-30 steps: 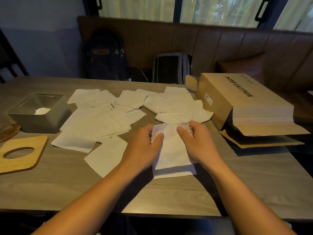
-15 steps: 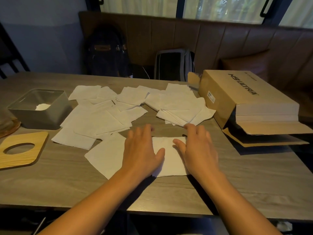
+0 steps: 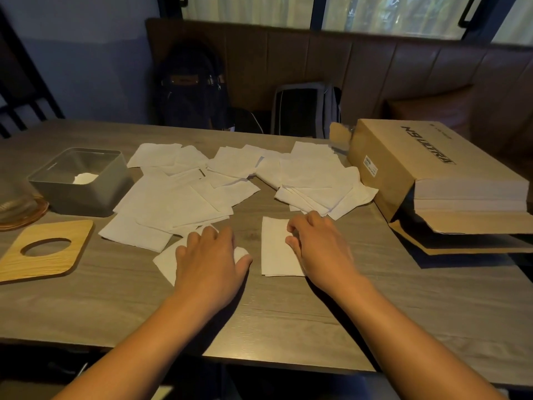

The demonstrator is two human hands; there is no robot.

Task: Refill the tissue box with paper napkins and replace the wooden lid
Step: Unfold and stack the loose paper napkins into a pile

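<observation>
A wooden table (image 3: pixel 288 307) is carrying everything. A cardboard box (image 3: pixel 403 166) is lying open at the right, and loose napkins (image 3: pixel 173 203) are lying spread across the middle. The grey tissue box (image 3: pixel 86 197) is sitting uncovered at the left, its wooden lid (image 3: pixel 72 255) lying flat just in front. The left hand (image 3: pixel 212 255) is resting on a single napkin (image 3: pixel 165 259), fingers nearly straight. The right hand (image 3: pixel 320 249) is touching a folded napkin (image 3: pixel 274 249) with bent fingers; whether it is pinching, I cannot tell.

Arms bare to frame edge; L hand (image 3: pixel 210 255) & R hand (image 3: pixel 320 246) bare too.
</observation>
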